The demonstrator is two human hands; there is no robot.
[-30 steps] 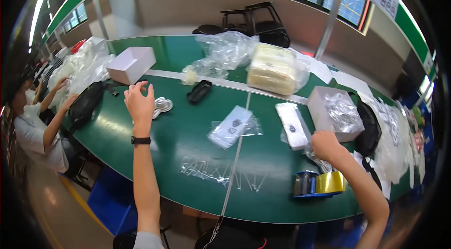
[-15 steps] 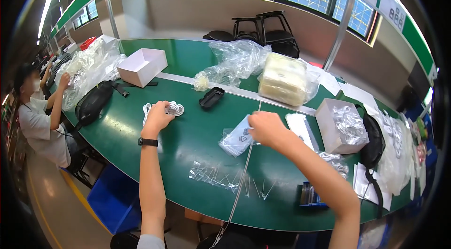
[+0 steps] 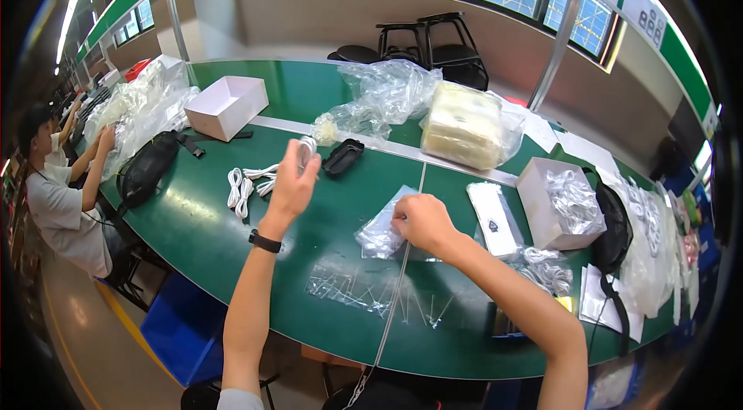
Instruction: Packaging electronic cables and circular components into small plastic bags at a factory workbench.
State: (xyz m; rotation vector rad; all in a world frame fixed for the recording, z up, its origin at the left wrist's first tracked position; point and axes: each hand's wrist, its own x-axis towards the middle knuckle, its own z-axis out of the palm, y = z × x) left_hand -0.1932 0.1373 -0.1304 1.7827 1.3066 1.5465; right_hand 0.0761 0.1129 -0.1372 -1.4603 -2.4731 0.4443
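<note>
My left hand (image 3: 292,189) is raised above the table, its fingers closed around a coiled white cable (image 3: 308,145). More white cables (image 3: 241,192) in bundles lie on the green table to its left. Beside the raised hand sits a small black case (image 3: 344,157), open at the top. My right hand (image 3: 426,224) is pinched at the right edge of a clear plastic bag (image 3: 377,238), which lies near the table seam; its fingertips are partly hidden. Below it, a clear bag with thin wire ties (image 3: 348,288) lies flat, and several loose ties (image 3: 422,308) are next to it.
A white box (image 3: 227,106) stands at the back left near a black pouch (image 3: 149,170). At the back right are a wrapped stack of bags (image 3: 464,127), a white box of bagged items (image 3: 538,212) and a white pack (image 3: 493,216). A co-worker (image 3: 70,201) sits at the left.
My left hand has lifted a coiled cable off the table and moved right and up. My right hand has moved down and slightly left, and the plastic bag under it has shifted shape.
</note>
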